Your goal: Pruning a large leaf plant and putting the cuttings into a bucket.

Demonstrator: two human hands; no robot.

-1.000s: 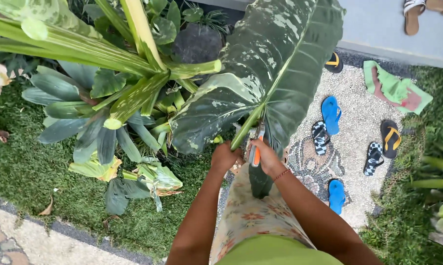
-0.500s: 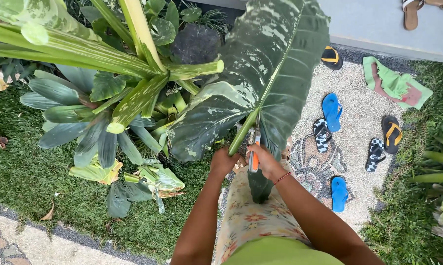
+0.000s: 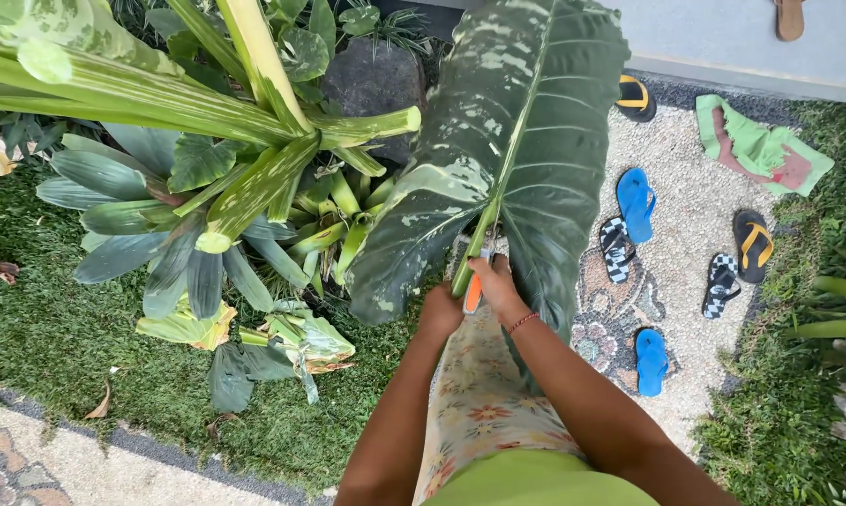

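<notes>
Leaf stalk (image 3: 467,262): between our hands.
Left hand (image 3: 440,311): we grip the stalk base.
Right hand (image 3: 498,286): closed on orange-handled shears (image 3: 474,290).

Home garden, lawn (image 3: 57,347), big leafy plants (image 3: 254,178), pebble path (image 3: 685,234) w/ flip-flops (image 3: 635,201)

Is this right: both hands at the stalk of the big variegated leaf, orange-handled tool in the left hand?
Not quite. The head view shows the orange-handled tool in the right hand; the left hand is at the stalk of the big variegated leaf.
</notes>
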